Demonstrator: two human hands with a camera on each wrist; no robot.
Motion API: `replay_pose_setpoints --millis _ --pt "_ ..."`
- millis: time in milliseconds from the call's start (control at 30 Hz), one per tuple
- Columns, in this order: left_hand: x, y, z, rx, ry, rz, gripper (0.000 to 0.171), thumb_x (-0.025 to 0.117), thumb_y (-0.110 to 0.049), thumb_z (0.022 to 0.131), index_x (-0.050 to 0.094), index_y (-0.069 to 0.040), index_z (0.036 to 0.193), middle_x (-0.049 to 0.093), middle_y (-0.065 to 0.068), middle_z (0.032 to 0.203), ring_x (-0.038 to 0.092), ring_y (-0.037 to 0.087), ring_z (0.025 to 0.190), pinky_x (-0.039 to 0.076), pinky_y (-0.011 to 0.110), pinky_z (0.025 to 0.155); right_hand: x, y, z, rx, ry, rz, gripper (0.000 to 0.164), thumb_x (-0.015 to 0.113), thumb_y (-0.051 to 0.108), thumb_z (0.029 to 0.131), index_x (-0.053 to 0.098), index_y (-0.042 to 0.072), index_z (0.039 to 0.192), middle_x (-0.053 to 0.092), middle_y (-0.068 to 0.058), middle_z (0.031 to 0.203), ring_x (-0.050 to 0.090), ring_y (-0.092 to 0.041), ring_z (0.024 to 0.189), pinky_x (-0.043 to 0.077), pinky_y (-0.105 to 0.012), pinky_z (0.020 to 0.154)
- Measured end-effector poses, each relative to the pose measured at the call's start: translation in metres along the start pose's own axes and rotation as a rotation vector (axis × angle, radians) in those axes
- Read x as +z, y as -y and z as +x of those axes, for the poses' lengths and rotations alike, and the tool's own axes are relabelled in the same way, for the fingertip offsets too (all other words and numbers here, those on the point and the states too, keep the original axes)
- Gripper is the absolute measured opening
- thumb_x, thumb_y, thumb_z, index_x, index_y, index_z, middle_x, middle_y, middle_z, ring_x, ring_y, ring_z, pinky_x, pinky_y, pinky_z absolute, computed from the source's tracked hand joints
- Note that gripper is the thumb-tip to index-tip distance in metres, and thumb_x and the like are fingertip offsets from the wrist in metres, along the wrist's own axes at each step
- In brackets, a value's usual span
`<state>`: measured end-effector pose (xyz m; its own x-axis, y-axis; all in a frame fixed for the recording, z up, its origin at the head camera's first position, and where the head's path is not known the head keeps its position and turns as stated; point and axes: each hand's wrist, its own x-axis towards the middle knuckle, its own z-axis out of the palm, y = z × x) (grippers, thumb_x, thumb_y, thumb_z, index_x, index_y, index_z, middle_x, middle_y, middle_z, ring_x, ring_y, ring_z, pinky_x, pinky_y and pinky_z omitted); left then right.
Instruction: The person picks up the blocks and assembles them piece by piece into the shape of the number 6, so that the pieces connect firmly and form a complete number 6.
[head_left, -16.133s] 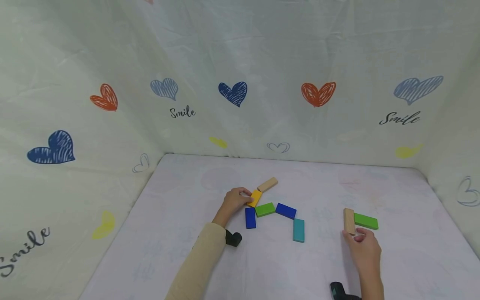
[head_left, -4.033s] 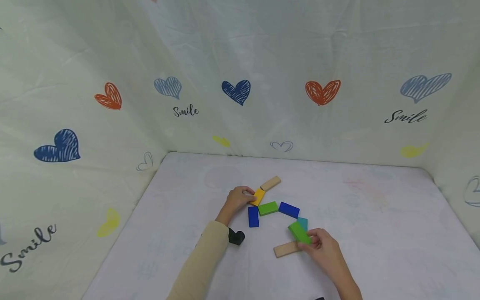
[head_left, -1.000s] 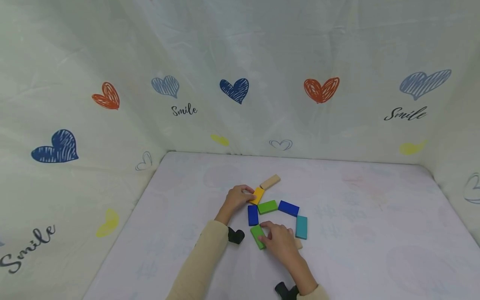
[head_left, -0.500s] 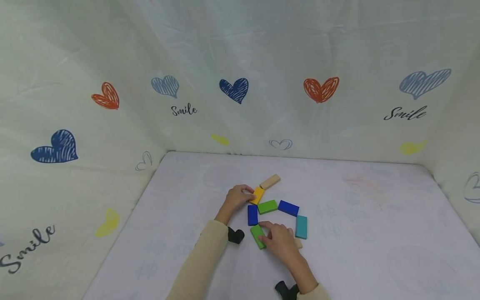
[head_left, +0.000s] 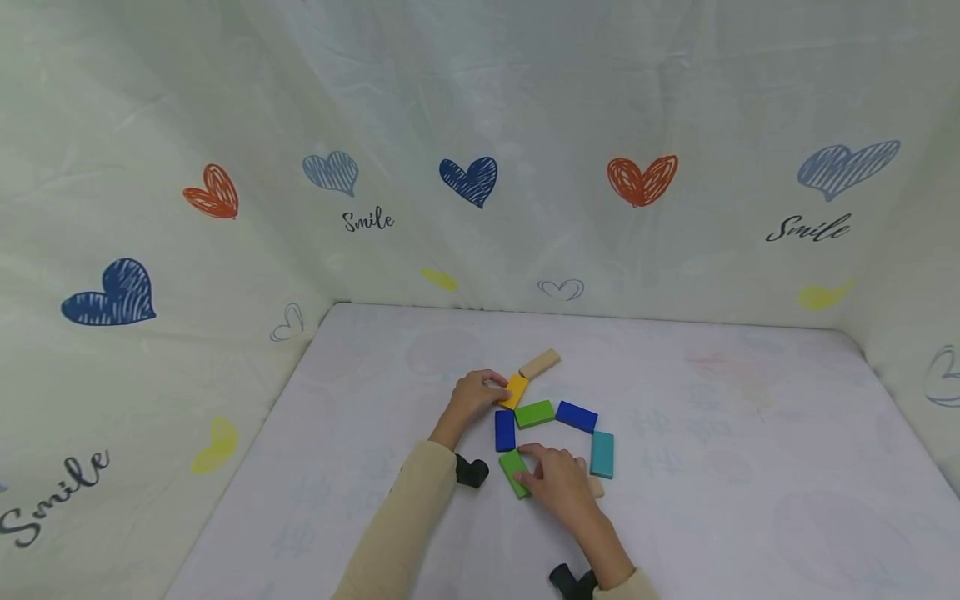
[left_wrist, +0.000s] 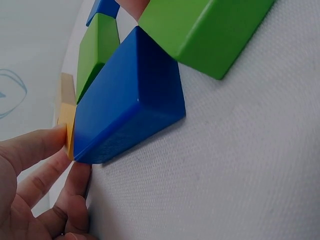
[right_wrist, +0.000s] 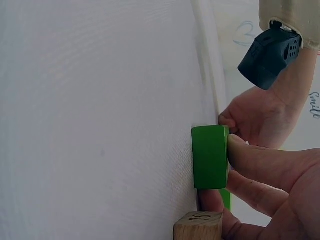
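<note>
My left hand (head_left: 470, 398) pinches a yellow wooden block (head_left: 517, 388); in the left wrist view its thumb rests against that yellow block (left_wrist: 70, 134). Beside it lies a blue block (head_left: 505, 431). My right hand (head_left: 564, 485) holds a green block (head_left: 513, 473) between thumb and fingers, one end close to the blue block's near end. Partly hidden behind the right hand is a plain wooden block (head_left: 597, 488), its end marked with a number in the right wrist view. Whether the right hand's other fingers touch it, I cannot tell.
A second green block (head_left: 536, 414), a second blue block (head_left: 577, 416) and a teal block (head_left: 602, 455) curve round to the right. Another plain wooden block (head_left: 540, 363) extends beyond the yellow one. Black wrist cameras (head_left: 472, 472) sit at both wrists. Patterned cloth walls surround the white table (head_left: 712, 517).
Over the earlier frames, my right hand brought a plain and a green block from the right and set the green one near the blue block. In the last second almost nothing moved.
</note>
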<state>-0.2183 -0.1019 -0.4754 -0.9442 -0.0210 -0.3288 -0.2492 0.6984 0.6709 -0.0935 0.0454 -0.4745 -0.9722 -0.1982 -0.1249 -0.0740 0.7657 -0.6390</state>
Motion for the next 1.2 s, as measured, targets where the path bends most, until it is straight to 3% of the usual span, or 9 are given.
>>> replay_pose_setpoints --millis 167,367,467,633,833,1200 --pt "0.000 0.000 -0.001 0.019 0.000 0.003 0.023 0.071 -0.029 0.079 0.070 -0.014 0.097 0.064 0.006 0.095 0.052 0.019 0.082 0.040 0.033 0.074 -0.001 -0.002 -0.001 0.001 0.003 0.039 0.038 0.070 0.026 0.081 0.064 0.011 0.115 0.049 0.005 0.063 0.042 -0.012 0.065 0.025 -0.032 0.065" --pt "-0.001 0.000 -0.002 0.003 0.004 -0.005 0.024 0.071 -0.029 0.080 0.070 -0.014 0.098 0.064 0.008 0.102 0.052 0.021 0.086 0.042 0.038 0.081 -0.012 -0.011 -0.008 0.037 -0.014 0.228 0.035 0.064 0.024 0.087 0.060 0.010 0.119 0.055 0.003 0.082 0.048 -0.013 0.081 0.041 -0.028 0.069" --pt "-0.001 0.001 -0.001 0.002 0.006 -0.003 0.023 0.071 -0.028 0.080 0.070 -0.014 0.098 0.064 0.007 0.100 0.052 0.021 0.086 0.043 0.038 0.081 -0.024 -0.010 -0.017 0.035 -0.055 0.252 0.028 0.064 0.017 0.087 0.062 0.008 0.114 0.058 0.001 0.091 0.051 -0.013 0.088 0.045 -0.031 0.075" --pt "-0.001 0.001 -0.001 0.011 0.005 -0.004 0.022 0.071 -0.027 0.080 0.070 -0.014 0.098 0.063 0.006 0.096 0.051 0.021 0.083 0.041 0.036 0.078 -0.034 -0.012 -0.031 0.062 -0.046 0.187 0.021 0.066 0.010 0.083 0.065 0.007 0.105 0.059 -0.002 0.099 0.053 -0.012 0.084 0.046 -0.030 0.072" --pt "-0.001 0.001 -0.001 0.015 0.015 -0.006 0.023 0.071 -0.028 0.080 0.069 -0.014 0.098 0.063 0.006 0.095 0.051 0.020 0.082 0.040 0.034 0.075 -0.031 -0.019 -0.044 0.076 -0.024 0.068 0.018 0.070 0.007 0.079 0.066 0.007 0.096 0.056 -0.002 0.100 0.058 -0.016 0.089 0.050 -0.035 0.078" --pt "-0.002 0.000 -0.001 0.021 0.017 -0.007 0.024 0.071 -0.028 0.080 0.070 -0.014 0.099 0.063 0.006 0.094 0.051 0.019 0.080 0.039 0.032 0.072 -0.020 -0.025 -0.046 0.058 -0.037 0.080 0.019 0.069 -0.001 0.076 0.066 0.007 0.094 0.053 0.000 0.100 0.057 -0.016 0.093 0.050 -0.033 0.080"
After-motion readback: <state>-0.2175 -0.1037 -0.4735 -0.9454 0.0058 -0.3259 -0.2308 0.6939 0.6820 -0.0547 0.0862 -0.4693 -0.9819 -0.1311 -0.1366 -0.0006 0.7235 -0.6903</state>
